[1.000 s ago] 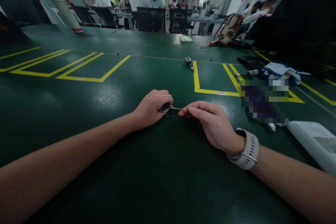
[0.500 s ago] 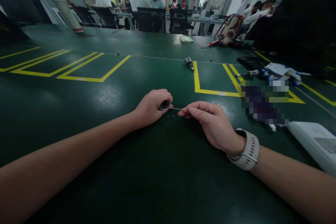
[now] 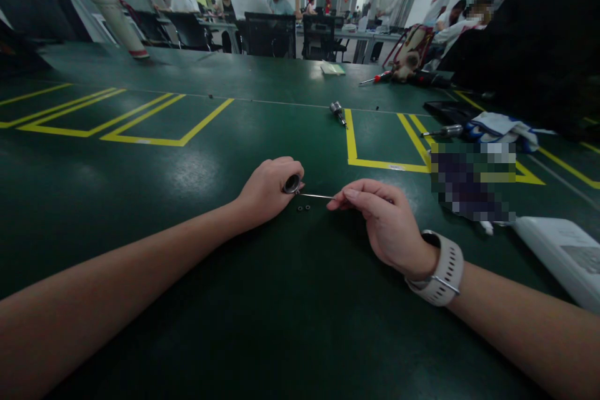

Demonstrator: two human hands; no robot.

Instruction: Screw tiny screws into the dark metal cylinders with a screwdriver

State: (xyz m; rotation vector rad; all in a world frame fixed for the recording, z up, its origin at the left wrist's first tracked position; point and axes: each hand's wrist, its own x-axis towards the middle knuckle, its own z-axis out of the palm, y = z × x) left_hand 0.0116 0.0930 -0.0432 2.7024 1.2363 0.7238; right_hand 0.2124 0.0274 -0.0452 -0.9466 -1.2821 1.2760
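My left hand (image 3: 267,192) is closed around a hollow metal cylinder (image 3: 285,187), its open round end facing right and towards me. In my right hand (image 3: 380,219), pinched between thumb and fingers, is a thin metal rod (image 3: 319,196); its rear end is hidden in the palm. The rod's tip is just outside the lower rim of the cylinder, where a tiny ring-like piece (image 3: 297,192) shows; I cannot tell whether it sits on the tip. Below, on the green table (image 3: 300,300), lie two small dark rings (image 3: 307,207).
A metal tool part (image 3: 337,112) lies beyond my hands by yellow tape. At right are another metal part (image 3: 447,132), a blue-white glove (image 3: 501,130), a blurred dark packet (image 3: 469,184) and a white box (image 3: 562,250). A red-handled screwdriver (image 3: 379,78) lies farther back. People sit behind.
My right hand has moved slightly right, drawing the rod's tip out of the cylinder's opening. The cylinder has shifted and tilted a little, and a tiny ring-like piece now shows at the tip.
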